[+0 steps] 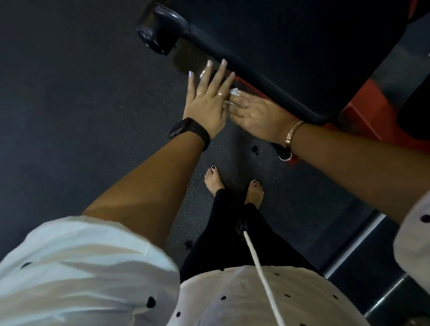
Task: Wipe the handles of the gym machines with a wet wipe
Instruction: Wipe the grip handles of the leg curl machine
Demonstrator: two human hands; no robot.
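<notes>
Beside the machine's dark pad (290,50), above speckled floor (61,119): both hands meet in mid-air, with no handle under them.

Left hand (207,102), black watch (188,130) at the wrist. Fingers straight and fanned, gripping nothing. Its inner edge lies over the other hand's fingertips.

Right hand (256,112), gold bracelet (293,133). Fingers reach leftward and appear to pinch the wet wipe (234,92). Only small white scraps of it show between the two hands, so the exact grip is partly hidden. The wipe looks bunched small.

Judgement: the step in hand is readying the wipe, probably spreading it. It is worth opening it to a broad face first, since a wad cleans only a stripe.

Nearest candidate target is a black knob-like end piece (160,28), up and left of the hands and well apart from the wipe. Whether it is a grip cannot be told.

For the wipe itself: wrap the sheet round the grip, close the palm fully, then slide and twist so the underside is covered. The free hand could steady the frame. A thin wet sheet may slip or tear if pulled hard.
</notes>
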